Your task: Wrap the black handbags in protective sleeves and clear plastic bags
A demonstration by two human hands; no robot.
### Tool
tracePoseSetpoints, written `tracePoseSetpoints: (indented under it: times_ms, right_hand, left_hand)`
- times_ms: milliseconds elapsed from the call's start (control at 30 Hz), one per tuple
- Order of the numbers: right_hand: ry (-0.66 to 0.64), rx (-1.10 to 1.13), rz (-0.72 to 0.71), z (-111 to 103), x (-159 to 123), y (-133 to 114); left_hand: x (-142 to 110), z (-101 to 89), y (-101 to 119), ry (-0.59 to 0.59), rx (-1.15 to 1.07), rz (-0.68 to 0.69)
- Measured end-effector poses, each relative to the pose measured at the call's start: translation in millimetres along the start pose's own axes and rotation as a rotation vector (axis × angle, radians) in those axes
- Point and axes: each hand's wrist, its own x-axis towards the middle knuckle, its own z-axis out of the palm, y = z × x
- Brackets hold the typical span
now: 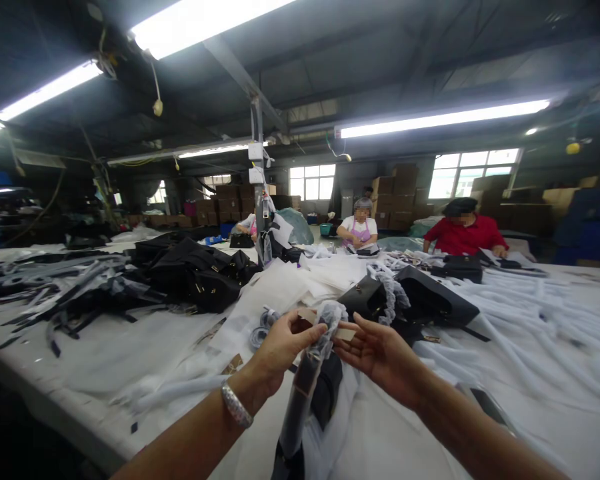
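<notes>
My left hand [287,341], with a silver bracelet at the wrist, is closed with thumb and fingers on a bag strap [304,380] wrapped in clear plastic. Crumpled film covers the strap's upper end [329,320]. A beige paper strip [345,334] passes behind that end, and its right end lies between the fingers of my right hand [380,352], whose thumb is raised apart. The strap hangs down over a black bag piece [327,393] and white wrapping on the table.
Black handbags [433,297] lie just beyond my hands, and more black bags [205,270] are piled left. White padded strips [540,327] spread right, wrapped straps [85,280] far left. A post [260,220] rises mid-table. Two people [363,230] [465,230] work across the table.
</notes>
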Motion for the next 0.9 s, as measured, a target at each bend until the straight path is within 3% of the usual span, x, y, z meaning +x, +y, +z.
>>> tracePoseSetpoints:
  times_ms: [200, 300, 433, 733, 900]
  right_hand:
    - [-0.074, -0.154, -0.194, 11, -7, 15]
    - [0.049, -0.194, -0.26, 19, -5, 21]
    - [0.152, -0.222, -0.285, 24, 0, 27]
    - [0.152, -0.214, -0.331, 26, 5, 36]
    - [0.162, -0.207, -0.354, 32, 2, 38]
  left_hand:
    - [-2, 4.4, 4, 0.024, 0.078, 0.062]
    - [-3, 7.9, 7, 0.06, 0.158, 0.096]
    - [-5, 9.4, 8, 0.11, 0.282, 0.149]
    - [-15, 11.2, 6, 0.095, 0.417, 0.272]
    - [-14, 10.4, 12, 0.163, 0.584, 0.342]
